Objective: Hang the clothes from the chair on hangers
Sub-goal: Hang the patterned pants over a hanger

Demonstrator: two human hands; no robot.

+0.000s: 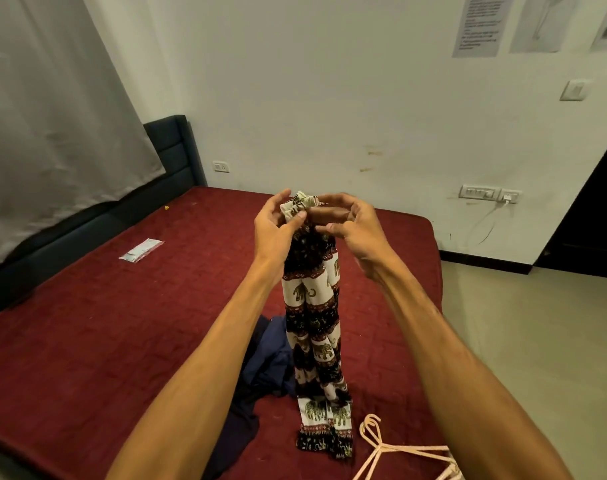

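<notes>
Elephant-print trousers [316, 341] in black, white and red hang straight down over the red bed, folded lengthwise. My left hand [278, 230] pinches the cream waistband at the top. My right hand [350, 226] holds the same waistband from the other side, fingers curled around it. The trouser hems brush the bed near the front. Pale pink hangers [392, 452] lie on the bed at the lower right, partly hidden behind my right forearm. A dark navy garment [267, 362] lies crumpled on the bed behind the trousers.
The bed with a dark red cover [104, 323] fills the middle. A small plastic packet [141, 251] lies on it at the left. A grey curtain [52, 116] and dark headboard [177, 150] stand at the left; tiled floor [537, 323] lies to the right.
</notes>
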